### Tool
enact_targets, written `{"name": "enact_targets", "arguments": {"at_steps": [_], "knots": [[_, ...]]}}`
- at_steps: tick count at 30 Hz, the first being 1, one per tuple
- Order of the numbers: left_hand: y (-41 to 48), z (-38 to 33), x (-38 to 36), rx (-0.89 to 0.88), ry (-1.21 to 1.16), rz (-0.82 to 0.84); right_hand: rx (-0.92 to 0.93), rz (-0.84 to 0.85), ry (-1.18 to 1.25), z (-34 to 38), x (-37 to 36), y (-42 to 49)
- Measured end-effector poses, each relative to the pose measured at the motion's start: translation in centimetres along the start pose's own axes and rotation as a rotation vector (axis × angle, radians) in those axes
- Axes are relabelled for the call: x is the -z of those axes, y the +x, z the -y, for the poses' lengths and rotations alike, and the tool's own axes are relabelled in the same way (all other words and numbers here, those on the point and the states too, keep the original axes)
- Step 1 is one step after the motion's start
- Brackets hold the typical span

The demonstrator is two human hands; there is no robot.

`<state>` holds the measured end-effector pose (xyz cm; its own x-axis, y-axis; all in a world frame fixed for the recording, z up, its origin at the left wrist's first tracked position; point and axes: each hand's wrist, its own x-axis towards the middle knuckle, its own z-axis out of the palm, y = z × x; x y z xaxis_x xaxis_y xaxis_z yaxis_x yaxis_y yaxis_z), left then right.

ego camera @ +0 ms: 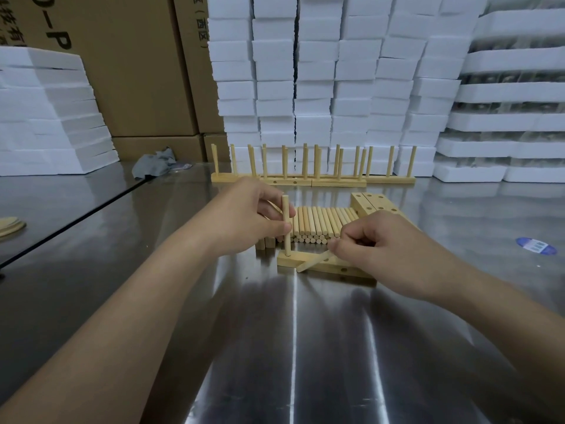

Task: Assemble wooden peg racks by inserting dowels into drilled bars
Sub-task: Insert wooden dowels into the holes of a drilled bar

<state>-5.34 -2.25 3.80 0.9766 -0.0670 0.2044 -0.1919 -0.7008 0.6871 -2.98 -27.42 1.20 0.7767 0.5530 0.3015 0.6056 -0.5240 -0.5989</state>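
Now left fingers (276, 223) pinch a standing peg (285, 212) at nine o'clock on the bar (327, 266); right fingers (337, 246) pinch a slanted peg (315, 262), needing uprighting next.

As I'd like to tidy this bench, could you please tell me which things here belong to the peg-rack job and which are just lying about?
Job: drilled bar, upright dowel in the left hand, slanted dowel in the right hand, dowel pile, spare bars, finished racks.
Lying about: grey cloth, blue sticker, foam blocks, cardboard boxes.

head cam | looks forward and down | close over steel table (293, 347) | single view
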Motion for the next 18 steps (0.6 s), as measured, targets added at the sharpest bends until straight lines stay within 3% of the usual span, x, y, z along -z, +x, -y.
{"name": "enact_targets", "arguments": {"at_steps": [8,13,15,18], "knots": [[-0.1,-0.2,-0.2,-0.037,0.025,0.018,-0.040,-0.010,0.026,0.4,0.6,0.0],[-0.1,-0.3,-0.5,-0.056,-0.005,0.072,-0.022,-0.268,0.490,1.5,1.6,0.2],[-0.1,-0.4,-0.9,-0.055,-0.018,0.091,-0.014,-0.298,0.612,1.9,1.7,0.3],[-0.1,-0.5,-1.2,-0.050,-0.049,0.100,-0.092,-0.205,0.448,1.6,1.8,0.3]]}}
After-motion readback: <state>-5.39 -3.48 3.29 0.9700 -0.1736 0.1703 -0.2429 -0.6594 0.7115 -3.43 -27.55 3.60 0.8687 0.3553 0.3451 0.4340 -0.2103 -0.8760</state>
